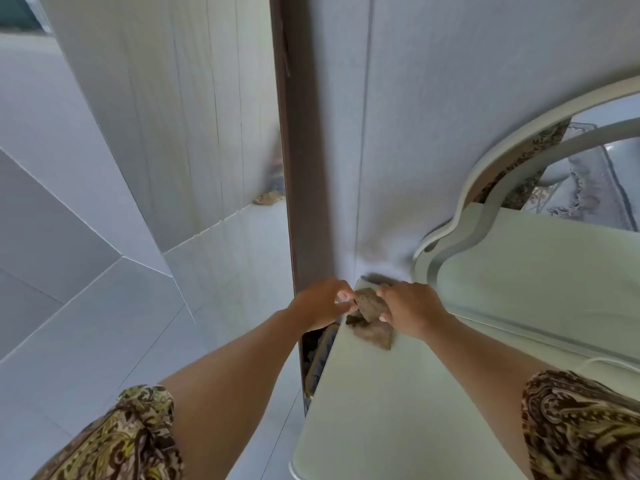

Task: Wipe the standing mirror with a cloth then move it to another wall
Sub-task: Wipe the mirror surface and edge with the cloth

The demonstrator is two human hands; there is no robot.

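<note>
A crumpled brown cloth [371, 317] lies at the far left corner of a pale green tabletop [398, 410]. My right hand [410, 308] grips the cloth's right side from above. My left hand [323, 301] pinches its left edge with the fingertips. A tall narrow mirror with a dark brown frame [304, 188] stands upright against the wall just beyond my left hand; its glass [207, 133] reflects wall panels and floor tiles. Both forearms reach forward from patterned sleeves.
A second mirror with a curved white frame [485, 181] rises from the back of the tabletop at right, reflecting a patterned garment and a rug. Grey floor tiles [69, 306] spread out at left. A dark gap with bundled fabric [318, 358] sits between the table and the standing mirror.
</note>
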